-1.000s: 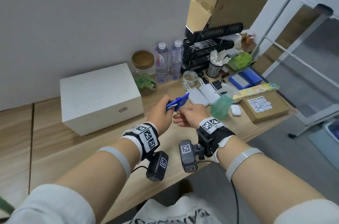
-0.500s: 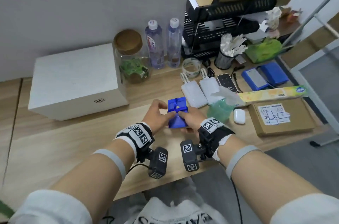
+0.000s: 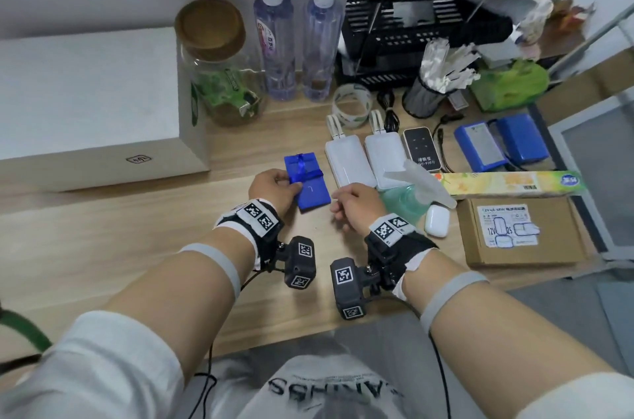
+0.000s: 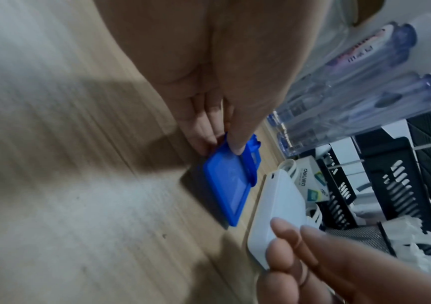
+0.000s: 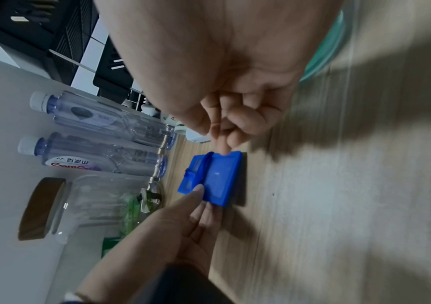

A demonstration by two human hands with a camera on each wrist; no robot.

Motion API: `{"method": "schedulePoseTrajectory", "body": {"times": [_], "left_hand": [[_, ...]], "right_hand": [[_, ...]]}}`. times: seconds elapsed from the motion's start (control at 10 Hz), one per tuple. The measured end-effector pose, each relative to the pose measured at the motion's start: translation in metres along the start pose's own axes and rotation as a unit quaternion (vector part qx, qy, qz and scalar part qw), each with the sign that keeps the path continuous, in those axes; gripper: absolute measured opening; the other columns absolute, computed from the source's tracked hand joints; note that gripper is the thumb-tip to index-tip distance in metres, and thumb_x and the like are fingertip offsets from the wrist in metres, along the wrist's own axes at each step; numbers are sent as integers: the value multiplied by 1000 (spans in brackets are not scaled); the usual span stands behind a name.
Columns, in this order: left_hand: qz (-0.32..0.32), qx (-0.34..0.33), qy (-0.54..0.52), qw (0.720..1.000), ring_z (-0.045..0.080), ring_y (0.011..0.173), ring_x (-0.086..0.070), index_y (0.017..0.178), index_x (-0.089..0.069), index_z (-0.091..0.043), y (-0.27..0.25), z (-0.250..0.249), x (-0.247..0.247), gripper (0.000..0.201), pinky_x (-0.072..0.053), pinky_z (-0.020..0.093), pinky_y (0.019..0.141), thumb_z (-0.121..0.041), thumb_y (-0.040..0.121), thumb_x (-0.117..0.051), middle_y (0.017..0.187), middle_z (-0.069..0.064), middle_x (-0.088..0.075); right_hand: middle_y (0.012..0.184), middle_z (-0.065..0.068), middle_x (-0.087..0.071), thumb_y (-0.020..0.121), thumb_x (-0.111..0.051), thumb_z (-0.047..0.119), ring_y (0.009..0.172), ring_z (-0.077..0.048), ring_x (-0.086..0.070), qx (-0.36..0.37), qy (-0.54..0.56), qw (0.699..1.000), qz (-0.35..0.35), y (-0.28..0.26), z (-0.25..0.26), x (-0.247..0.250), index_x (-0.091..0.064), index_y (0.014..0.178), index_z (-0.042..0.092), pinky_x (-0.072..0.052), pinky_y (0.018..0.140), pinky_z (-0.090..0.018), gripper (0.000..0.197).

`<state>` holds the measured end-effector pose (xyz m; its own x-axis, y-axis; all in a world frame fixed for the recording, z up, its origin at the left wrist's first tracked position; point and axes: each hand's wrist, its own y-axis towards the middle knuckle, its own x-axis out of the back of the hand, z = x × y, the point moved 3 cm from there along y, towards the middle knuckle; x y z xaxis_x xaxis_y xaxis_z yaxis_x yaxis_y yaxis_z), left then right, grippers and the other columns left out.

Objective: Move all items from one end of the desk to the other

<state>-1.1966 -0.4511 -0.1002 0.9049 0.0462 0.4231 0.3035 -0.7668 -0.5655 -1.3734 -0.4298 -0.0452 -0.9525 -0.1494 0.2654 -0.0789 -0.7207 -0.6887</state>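
Note:
A blue card holder (image 3: 310, 190) wrapped in a blue cord lies flat on the wooden desk (image 3: 137, 247), just left of two white power banks (image 3: 348, 161). My left hand (image 3: 274, 187) pinches its left edge, thumb on top and fingers under the edge, as the left wrist view shows for the holder (image 4: 232, 181). My right hand (image 3: 353, 204) hovers at the holder's right edge with fingers loosely curled and grips nothing. In the right wrist view one fingertip (image 5: 225, 151) is at the corner of the holder (image 5: 217, 179).
A white box (image 3: 89, 102) stands at the left, with a cork-lidded jar (image 3: 219, 68) and two water bottles (image 3: 298, 41) behind. To the right are a green spray bottle (image 3: 408, 199), white earbud case (image 3: 436, 220), cardboard box (image 3: 521, 233), blue battery packs (image 3: 501, 144) and black file tray (image 3: 429, 23).
Both hands brought the blue card holder down from mid-air onto the desk. My right hand has let go and drawn back to the right; my left still pinches it.

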Motion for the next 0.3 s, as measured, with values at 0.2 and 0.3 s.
{"method": "schedulePoseTrajectory", "body": {"times": [0.2, 0.3], "left_hand": [[30, -27, -34, 999, 17, 105, -64, 135, -59, -6, -14, -8, 8, 48, -46, 25, 96, -4, 89, -68, 124, 9, -69], [35, -28, -22, 999, 22, 116, -63, 138, -56, -10, -23, -3, 26, 51, -47, 32, 103, -10, 89, -70, 128, 10, -65]], "right_hand": [[71, -4, -61, 96, -42, 6, 50, -12, -48, 36, 21, 999, -24, -5, 3, -5, -66, 99, 5, -35, 36, -16, 25], [69, -4, -60, 96, -44, 4, 52, -12, -47, 42, 32, 998, -24, -12, 3, -9, -66, 97, 6, -34, 34, -15, 23]]}}
